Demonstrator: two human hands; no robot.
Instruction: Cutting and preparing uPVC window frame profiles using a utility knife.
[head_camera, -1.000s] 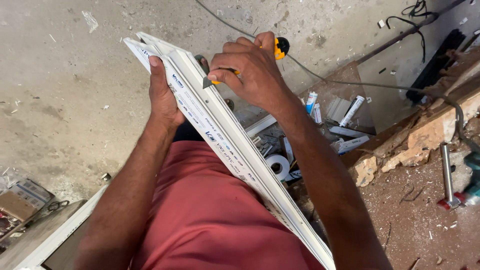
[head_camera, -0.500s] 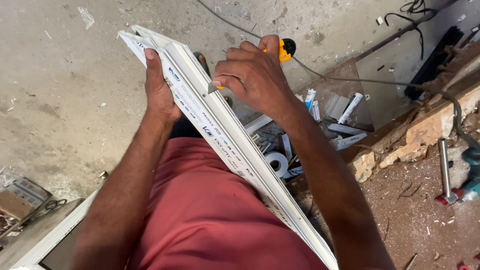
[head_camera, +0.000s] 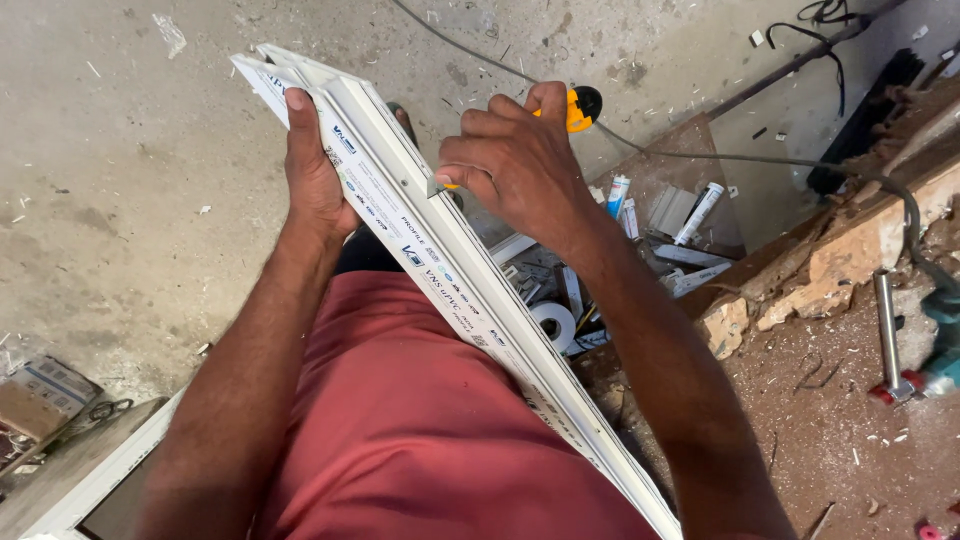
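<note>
Left hand (head_camera: 315, 180) clamps white profile (head_camera: 440, 270), right hand (head_camera: 520, 165) fisted on yellow knife (head_camera: 570, 108); blade slip could nick left thumb.

Sealant tubes (head_camera: 700, 212), tape roll (head_camera: 552, 325), drill (head_camera: 935, 345) lie about.

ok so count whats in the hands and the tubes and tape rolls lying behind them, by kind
white window profile: 1
yellow utility knife: 1
sealant tubes: 2
white tape roll: 1
total: 5

profile (head_camera: 450, 270) between hands | tape roll (head_camera: 552, 325), tubes (head_camera: 697, 212) right, on floor (head_camera: 120, 220)
</note>
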